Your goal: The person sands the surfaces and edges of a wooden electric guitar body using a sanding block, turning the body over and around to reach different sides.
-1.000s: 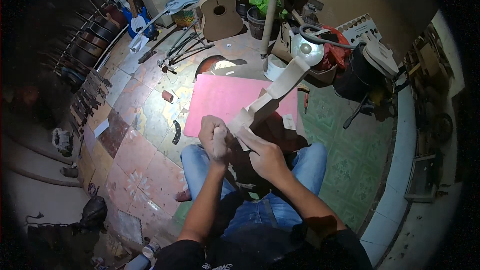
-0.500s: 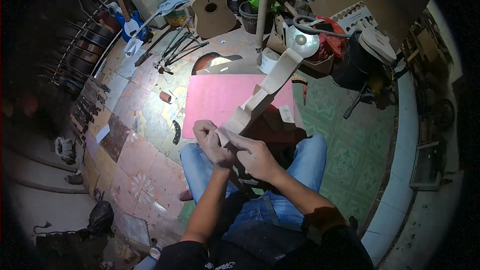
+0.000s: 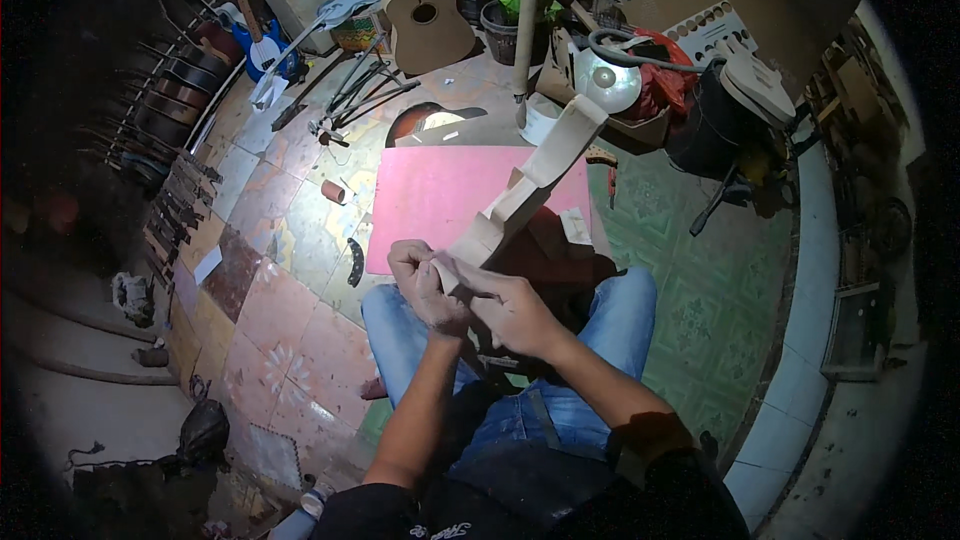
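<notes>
Nearest, between the jean-clad legs (image 3: 400, 325), both hands meet at the near end of a pale wooden piece (image 3: 515, 202). The left hand (image 3: 425, 285) has its fingers curled closed against that end; whether they grip the wood or something hidden, I cannot tell. The right hand (image 3: 510, 310) appears to grip the same end, its fingers lying along the side. The step in hand looks like close handwork on this end; a next move there would call for a firm right-hand hold, as the far end has no visible support.

The piece's long axis runs slantwise, from the hands at lower left up and away to the right. Its stepped part lies nearer the hands, while its blunt far end points toward a white dome (image 3: 607, 88). In view, it crosses a pink board (image 3: 430, 195). Farther off stand an unpainted guitar body (image 3: 430, 45) and a blue guitar (image 3: 265, 52).
</notes>
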`<act>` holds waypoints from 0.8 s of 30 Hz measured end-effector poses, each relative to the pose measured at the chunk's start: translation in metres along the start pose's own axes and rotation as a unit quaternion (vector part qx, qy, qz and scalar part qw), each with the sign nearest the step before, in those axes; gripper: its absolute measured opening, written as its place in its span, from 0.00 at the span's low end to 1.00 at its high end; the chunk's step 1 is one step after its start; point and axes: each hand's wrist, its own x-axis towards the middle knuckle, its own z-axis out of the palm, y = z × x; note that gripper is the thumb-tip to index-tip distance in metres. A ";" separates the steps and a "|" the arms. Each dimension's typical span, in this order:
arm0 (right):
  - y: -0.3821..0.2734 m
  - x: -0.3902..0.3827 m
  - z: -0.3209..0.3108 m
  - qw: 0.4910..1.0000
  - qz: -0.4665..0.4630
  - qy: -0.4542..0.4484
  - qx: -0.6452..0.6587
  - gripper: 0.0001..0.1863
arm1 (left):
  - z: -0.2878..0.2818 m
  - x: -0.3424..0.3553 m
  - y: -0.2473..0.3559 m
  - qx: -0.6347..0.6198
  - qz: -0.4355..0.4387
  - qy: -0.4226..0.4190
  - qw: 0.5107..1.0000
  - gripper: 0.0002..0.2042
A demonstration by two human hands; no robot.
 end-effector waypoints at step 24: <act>0.024 0.014 0.036 0.982 -0.100 0.112 -0.112 0.26 | -0.031 0.030 -0.009 -0.045 -0.057 -0.119 0.990 0.14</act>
